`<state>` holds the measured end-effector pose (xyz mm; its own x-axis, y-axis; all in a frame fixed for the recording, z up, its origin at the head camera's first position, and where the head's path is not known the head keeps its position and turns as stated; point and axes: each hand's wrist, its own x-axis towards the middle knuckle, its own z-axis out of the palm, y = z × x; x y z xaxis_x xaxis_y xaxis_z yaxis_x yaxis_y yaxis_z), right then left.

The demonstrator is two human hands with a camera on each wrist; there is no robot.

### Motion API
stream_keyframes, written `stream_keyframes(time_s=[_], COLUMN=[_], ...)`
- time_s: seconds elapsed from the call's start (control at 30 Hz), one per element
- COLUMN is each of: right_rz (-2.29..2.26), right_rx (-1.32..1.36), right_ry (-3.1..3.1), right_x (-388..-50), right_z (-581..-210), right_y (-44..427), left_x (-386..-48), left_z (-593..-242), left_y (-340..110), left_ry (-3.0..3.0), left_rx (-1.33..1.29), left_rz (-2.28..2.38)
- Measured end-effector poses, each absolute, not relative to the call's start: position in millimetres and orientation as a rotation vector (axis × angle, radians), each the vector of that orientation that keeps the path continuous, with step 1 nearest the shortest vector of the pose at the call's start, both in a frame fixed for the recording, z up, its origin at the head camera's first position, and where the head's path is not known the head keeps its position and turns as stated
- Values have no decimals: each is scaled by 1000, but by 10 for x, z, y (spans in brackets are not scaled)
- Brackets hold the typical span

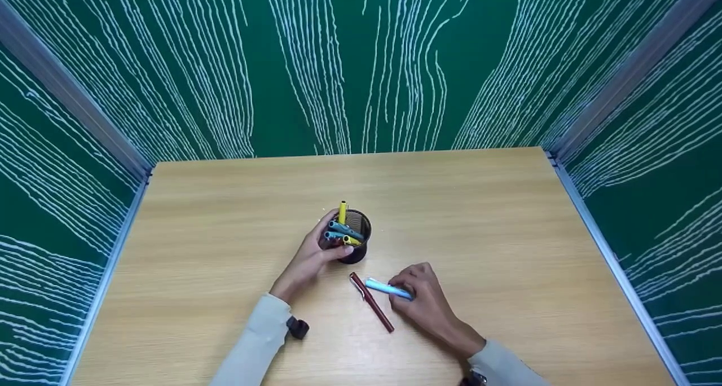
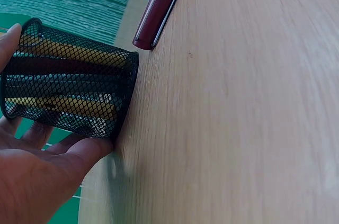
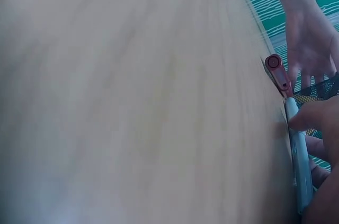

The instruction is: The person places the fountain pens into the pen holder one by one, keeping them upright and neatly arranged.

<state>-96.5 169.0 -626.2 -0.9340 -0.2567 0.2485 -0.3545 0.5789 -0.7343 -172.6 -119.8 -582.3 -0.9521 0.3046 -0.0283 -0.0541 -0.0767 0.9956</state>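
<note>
A black mesh pen cup [image 1: 355, 257] stands upright on the table, with yellow, teal and dark red pens in it. My left hand [image 1: 304, 262] grips it from the left, thumb on the near side; in the left wrist view the mesh cup [image 2: 69, 75] shows the pens through its wall. Low over the table or on it, a light blue pen [image 1: 379, 286] is pinched between the thumb and fingers of my right hand [image 1: 426, 301]. A dark red pen [image 1: 373, 306] with a metal clip lies between the hands, close to the blue pen's tip.
The wooden table [image 1: 225, 205] is bordered by green panels [image 1: 361, 92] with wavy white lines and by metal frame posts [image 1: 620, 64]. A small dark device [image 1: 298, 327] sits at the left wrist.
</note>
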Motion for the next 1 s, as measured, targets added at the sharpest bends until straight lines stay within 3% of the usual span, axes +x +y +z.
stream_keyframes(time_s=[0.53, 1.0], right_rz=[1140, 1365], right_rx=[598, 487], right_ry=[-2802, -2724], right_x=[-1025, -1150], right_z=[-6190, -5960], right_y=[1680, 1807], left_x=[-1715, -1714], left_z=[-5821, -5813], left_y=[-1190, -1190], left_ry=[1950, 1911], left_rx=[270, 254], left_rz=[2119, 2130])
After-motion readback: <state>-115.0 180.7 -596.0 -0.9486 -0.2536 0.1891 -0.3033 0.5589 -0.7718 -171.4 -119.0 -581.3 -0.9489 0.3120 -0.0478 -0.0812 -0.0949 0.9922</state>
